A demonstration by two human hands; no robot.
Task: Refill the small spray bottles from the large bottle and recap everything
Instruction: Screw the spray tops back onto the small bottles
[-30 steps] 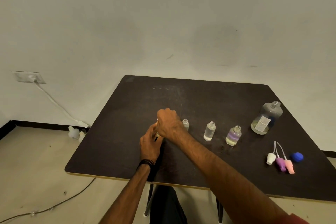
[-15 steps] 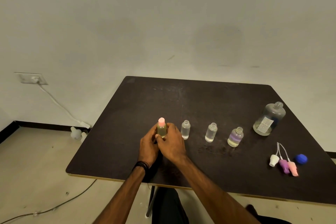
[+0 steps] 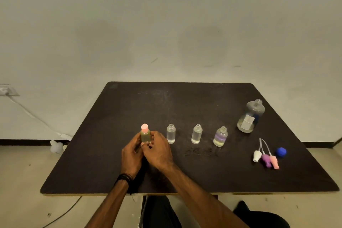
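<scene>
Both forearms are bare, with no sleeves in view. A black corded wristband (image 3: 123, 178) circles the left wrist, lower centre of the frame. Dark trousers (image 3: 162, 213) show along the bottom edge.

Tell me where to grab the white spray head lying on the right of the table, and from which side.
Take the white spray head by its stubby cap body, pinching across its sides from above. It lies flat with its thin dip tube running away toward the large bottle, so the tube is too flimsy to grip. Probably come from its left: the purple spray head lies close on its right.
</scene>
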